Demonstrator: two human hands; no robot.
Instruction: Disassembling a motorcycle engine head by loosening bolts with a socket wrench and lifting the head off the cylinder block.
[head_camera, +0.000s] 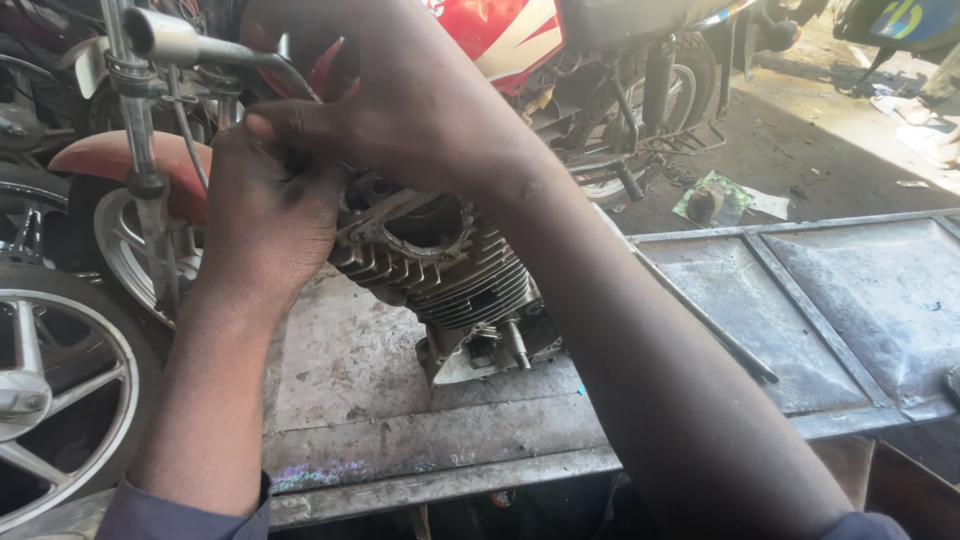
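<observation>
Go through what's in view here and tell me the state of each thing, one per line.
Finned engine cylinder: tilted on the bench, bore open, no piston visible inside.
Left hand: fingers curled, pressed against the cylinder's top edge.
Right hand: reaching over the cylinder, fingers hidden.
Metal workbench: scratched, dusty.
Thin rod: lying flat on the bench.
Red motorcycle: parked behind.

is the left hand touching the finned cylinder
Touching. The head view shows the left hand pressed against the upper edge of the finned cylinder, with no gap between them.

A grey metal worktop (860, 300) beside a spoked motorcycle wheel (50, 390), a red motorcycle (500, 30) parked behind.
</observation>
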